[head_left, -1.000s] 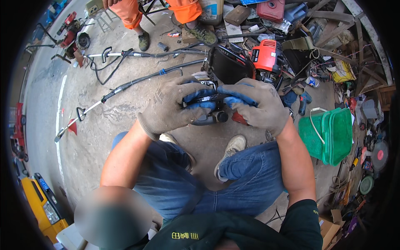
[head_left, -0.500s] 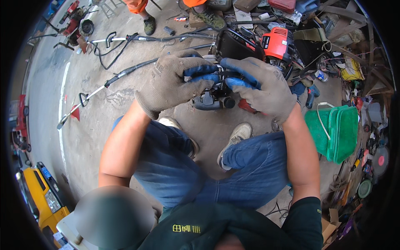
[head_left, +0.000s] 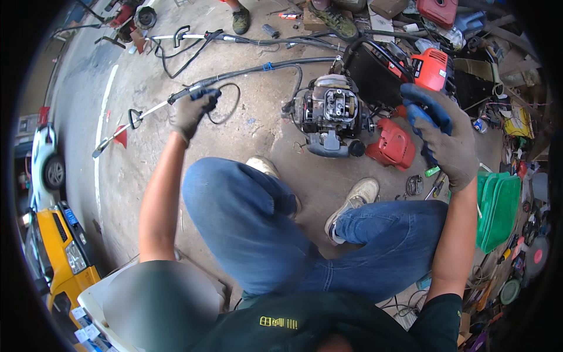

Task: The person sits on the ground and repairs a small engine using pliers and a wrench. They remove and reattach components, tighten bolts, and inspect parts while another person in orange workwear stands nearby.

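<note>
A small engine (head_left: 331,108) sits on the concrete floor before my feet, its top uncovered with metal parts showing. My left hand (head_left: 195,112), in a grey glove with blue fingers, is out to the left above a long pole tool (head_left: 153,110). Its fingers are curled closed, and whatever they may hold cannot be made out. Over on the right is my right hand (head_left: 447,135), gloved alike, its fingers loosely bent and apart with nothing visible in them. A red plastic engine cover (head_left: 392,144) lies between the engine and this hand.
Another pole tool (head_left: 202,36) lies farther off, near a person's shoe (head_left: 241,21). An orange-red machine (head_left: 431,69) stands beyond my right hand. Green buckets (head_left: 497,205) and piled clutter are at the right. Parked vehicles, one a yellow car (head_left: 61,240), line the left.
My hands were together above the engine and have parted, the left far to the left, the right to the right. The engine is now uncovered to view. The whole view has shifted.
</note>
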A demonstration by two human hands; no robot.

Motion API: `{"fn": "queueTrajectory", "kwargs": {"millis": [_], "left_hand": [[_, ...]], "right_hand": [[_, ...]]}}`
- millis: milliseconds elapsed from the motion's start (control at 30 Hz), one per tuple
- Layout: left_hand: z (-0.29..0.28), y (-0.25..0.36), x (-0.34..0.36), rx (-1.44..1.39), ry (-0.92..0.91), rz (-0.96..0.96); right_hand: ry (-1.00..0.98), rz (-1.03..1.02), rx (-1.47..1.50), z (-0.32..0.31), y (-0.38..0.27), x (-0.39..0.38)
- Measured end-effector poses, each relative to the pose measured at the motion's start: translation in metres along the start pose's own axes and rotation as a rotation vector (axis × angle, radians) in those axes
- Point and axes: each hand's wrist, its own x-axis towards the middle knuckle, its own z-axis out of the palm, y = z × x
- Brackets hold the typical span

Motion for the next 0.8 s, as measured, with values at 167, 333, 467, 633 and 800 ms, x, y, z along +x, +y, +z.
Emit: {"fn": "queueTrajectory", "kwargs": {"millis": [167, 333, 467, 633, 800], "left_hand": [[0.006, -0.188, 0.006, -0.334, 0.294, -0.396], [0.048, -0.248, 0.008, -0.263, 0.407, -0.675], [0.014, -0.26, 0.004, 0.281, 0.365, -0.637], [-0.022, -0.153, 0.033, 0.186, 0.125, -0.537], [-0.003, 0.035, 0.032, 0.409, -0.151, -0.18]], "right_hand": [[-0.003, 0.101, -0.021, 0.0, 0.019, 0.005], [0.006, 0.23, -0.008, -0.002, 0.018, 0.008], [-0.054, 0.192, -0.074, 0.005, 0.018, 0.008], [-0.316, 0.078, -0.775, 0.021, 0.004, -0.002], [-0.649, -0.023, -0.843, 0.06, -0.003, -0.003]]}}
